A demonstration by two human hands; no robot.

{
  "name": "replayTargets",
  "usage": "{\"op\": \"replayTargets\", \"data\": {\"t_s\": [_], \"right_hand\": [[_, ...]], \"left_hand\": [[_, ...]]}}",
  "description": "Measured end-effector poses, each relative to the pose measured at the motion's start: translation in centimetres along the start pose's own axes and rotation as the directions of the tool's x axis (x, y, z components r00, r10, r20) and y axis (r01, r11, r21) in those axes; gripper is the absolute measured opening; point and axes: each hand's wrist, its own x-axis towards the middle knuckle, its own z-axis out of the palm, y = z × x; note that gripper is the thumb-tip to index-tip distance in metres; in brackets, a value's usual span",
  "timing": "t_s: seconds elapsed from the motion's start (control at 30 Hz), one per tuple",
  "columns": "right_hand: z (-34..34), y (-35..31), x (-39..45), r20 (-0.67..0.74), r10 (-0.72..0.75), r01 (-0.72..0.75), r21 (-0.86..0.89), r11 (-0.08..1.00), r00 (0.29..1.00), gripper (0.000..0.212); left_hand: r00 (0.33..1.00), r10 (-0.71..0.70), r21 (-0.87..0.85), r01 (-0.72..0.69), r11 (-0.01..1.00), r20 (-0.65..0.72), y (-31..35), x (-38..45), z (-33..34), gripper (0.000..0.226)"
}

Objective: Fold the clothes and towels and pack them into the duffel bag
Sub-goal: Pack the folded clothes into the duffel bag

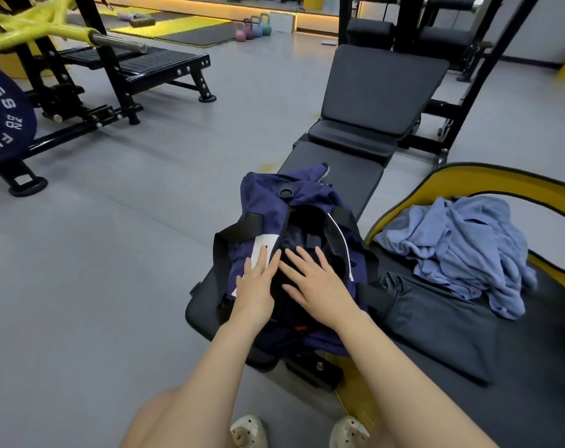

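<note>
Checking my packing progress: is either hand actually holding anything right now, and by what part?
Nothing is held. Both the left hand and right hand lie flat, fingers straight, pressing on the dark contents at the open top of the duffel bag.

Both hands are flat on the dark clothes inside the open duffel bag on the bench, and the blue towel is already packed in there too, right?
Not quite. The head view shows the blue towel still crumpled outside the duffel bag, on the mat to its right. The rest holds: left hand and right hand lie flat at the open bag on the bench.

Both hands, left [256, 282] and right [316, 286], press flat into the open duffel bag [268, 202] on the bench [355, 176]
</note>
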Motion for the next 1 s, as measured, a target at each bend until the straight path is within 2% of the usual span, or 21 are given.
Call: {"op": "replayTargets", "data": {"t_s": [0.17, 0.3, 0.4, 0.5, 0.63, 0.87, 1.0], "right_hand": [[-1.5, 1.6, -1.1, -0.023, 0.005, -0.006, -0.053, 0.999, 1.000, 0.051], [-2.7, 4.7, -3.4, -0.033, 0.087, -0.083, 0.113, 0.990, 0.996, 0.059], [-2.9, 6.9, -5.3, -0.117, 0.216, -0.183, 0.245, 0.952, 0.969, 0.049], [-2.6, 9.0, -6.9, -0.092, 0.392, -0.334, 0.369, 0.867, 0.915, 0.049], [-1.7, 11.6, -8.8, 0.010, 0.575, -0.532, 0.396, 0.749, 0.818, 0.051], [0.9, 15.3, -13.1, 0.157, 0.681, -0.696, 0.258, 0.670, 0.715, 0.054], [3.0, 16.6, -16.0, 0.225, 0.759, -0.791, 0.211, 0.574, 0.611, 0.055]], "left_hand": [[1.000, 0.010, 0.173, -0.006, 0.985, -0.021, 0.1, 0.3, 0.6, 0.086], [1.000, 0.001, 0.259, 0.000, 0.966, -0.005, 0.4, 0.6, 0.6, 0.088], [1.000, 0.003, 0.342, -0.002, 0.940, -0.005, 0.7, 0.7, 1.4, 0.086], [1.000, 0.004, 0.405, 0.000, 0.914, -0.009, 0.8, 0.9, 2.0, 0.082], [1.000, -0.012, 0.451, 0.018, 0.893, -0.018, 0.8, 1.2, 2.6, 0.082], [0.999, 0.001, 0.515, 0.025, 0.857, -0.050, 1.2, 1.8, 3.3, 0.076], [0.998, 0.010, 0.546, 0.022, 0.838, -0.055, 1.2, 1.9, 3.7, 0.074]]}}
